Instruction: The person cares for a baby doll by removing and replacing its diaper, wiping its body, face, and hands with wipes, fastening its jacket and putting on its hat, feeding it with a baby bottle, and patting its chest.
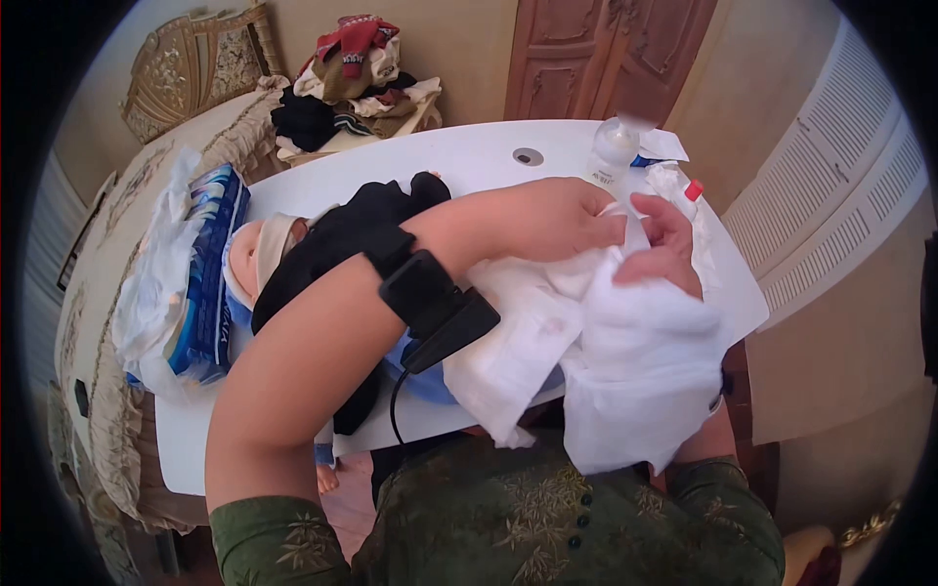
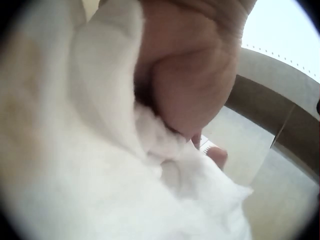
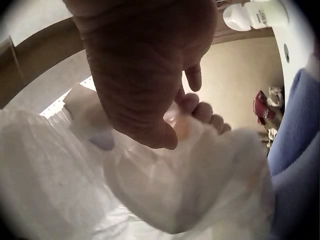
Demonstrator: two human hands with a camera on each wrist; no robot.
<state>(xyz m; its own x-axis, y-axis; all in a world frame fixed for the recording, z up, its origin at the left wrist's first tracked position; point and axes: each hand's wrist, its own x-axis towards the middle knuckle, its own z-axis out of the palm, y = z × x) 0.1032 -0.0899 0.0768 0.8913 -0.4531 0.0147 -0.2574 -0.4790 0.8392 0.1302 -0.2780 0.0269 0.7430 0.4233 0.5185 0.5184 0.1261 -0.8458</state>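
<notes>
Two hands on one white diaper, baby doll lying across the table.

From the left of my head feed I see the blue pack [image 1: 200,283] at the table [image 1: 489,156] edge, then the baby doll [image 1: 293,259] in its black top, then the white diaper [image 1: 586,342] spread over the doll's lower half and sagging past the near edge. The left hand [image 1: 547,220] has its fingers curled into the diaper's upper fold; the right hand [image 1: 664,249] pinches the same fabric just beside it. My worry is the overhang: a pull toward the body could drag the diaper, and the doll with it, off the near edge. On the right, the clear bottle [image 1: 616,146] stands near both hands, so a sweeping elbow or tugged cloth could topple it.
</notes>
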